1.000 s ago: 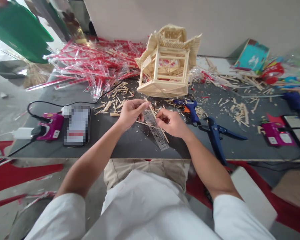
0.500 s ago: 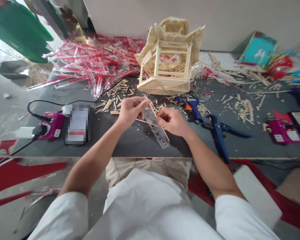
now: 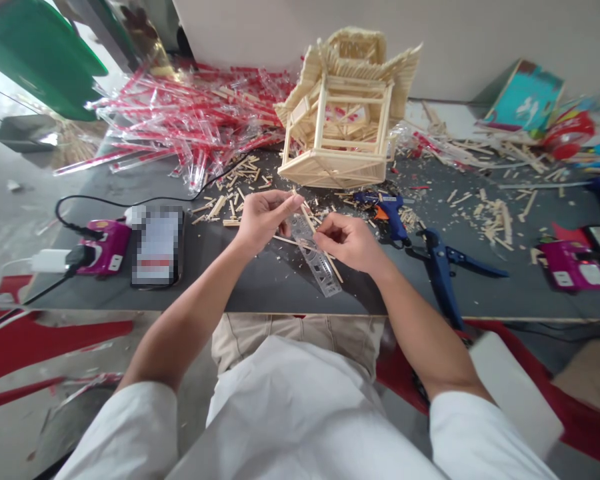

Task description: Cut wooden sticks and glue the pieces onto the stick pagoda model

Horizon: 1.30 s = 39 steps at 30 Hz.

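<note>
My left hand [image 3: 266, 219] is closed, thumb and forefinger pinching the far end of a thin wooden stick [image 3: 307, 215]. Further down the same stick, the fingers of my right hand [image 3: 349, 241] are closed on it too. The stick slants toward me over a clear plastic ruler [image 3: 321, 268] with cut-out shapes. Another thin stick crosses beneath, partly covered by the ruler and my hands. Just beyond my hands stands a small house model [image 3: 337, 170] built of pale sticks, with a layered roof.
A blue glue gun [image 3: 391, 215] and a blue-handled cutter [image 3: 441, 277] lie to the right. On the left are a phone [image 3: 156, 247] and a purple power adapter [image 3: 105, 248]. Red-and-clear wrappers [image 3: 190, 120] pile up behind, and stick scraps litter the table [image 3: 200, 280].
The view has shifted slightly, so the model and tools appear a little further right. Both hands keep nearly the same grip on the stick.
</note>
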Each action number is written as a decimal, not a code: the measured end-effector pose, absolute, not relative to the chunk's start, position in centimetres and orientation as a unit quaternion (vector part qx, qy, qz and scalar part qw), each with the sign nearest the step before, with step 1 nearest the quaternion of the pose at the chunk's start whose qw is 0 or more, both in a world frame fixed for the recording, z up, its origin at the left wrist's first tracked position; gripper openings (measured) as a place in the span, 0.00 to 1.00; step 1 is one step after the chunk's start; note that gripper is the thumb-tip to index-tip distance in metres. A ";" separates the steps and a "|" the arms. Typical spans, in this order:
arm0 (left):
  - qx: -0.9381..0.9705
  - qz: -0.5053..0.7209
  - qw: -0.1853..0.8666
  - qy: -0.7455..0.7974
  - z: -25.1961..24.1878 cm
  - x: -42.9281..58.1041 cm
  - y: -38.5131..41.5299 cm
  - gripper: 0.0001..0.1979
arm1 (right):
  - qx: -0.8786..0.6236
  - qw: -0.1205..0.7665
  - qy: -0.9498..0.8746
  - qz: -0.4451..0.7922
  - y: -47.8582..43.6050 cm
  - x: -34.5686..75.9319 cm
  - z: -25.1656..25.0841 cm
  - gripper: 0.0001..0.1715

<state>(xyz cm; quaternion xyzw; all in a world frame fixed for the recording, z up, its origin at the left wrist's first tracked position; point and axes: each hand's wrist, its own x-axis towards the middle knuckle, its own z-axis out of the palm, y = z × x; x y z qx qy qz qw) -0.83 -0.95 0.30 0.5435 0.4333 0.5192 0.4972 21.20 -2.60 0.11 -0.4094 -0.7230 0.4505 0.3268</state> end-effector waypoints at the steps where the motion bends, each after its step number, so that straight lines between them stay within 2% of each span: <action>1: 0.545 0.518 0.498 0.433 0.3 -0.9 -0.9 0.22 | -0.408 0.327 -0.721 0.454 -2.6 21.2 0.1 0.14; 28: 0.514 0.542 0.498 0.440 0.2 -0.9 -0.6 0.20 | -0.405 0.335 -0.687 0.502 -2.5 20.9 0.1 0.18; 39: 0.509 0.562 0.463 0.459 -0.2 -0.6 -0.4 0.21 | -0.422 0.369 -0.647 0.518 -2.3 19.9 -0.1 0.10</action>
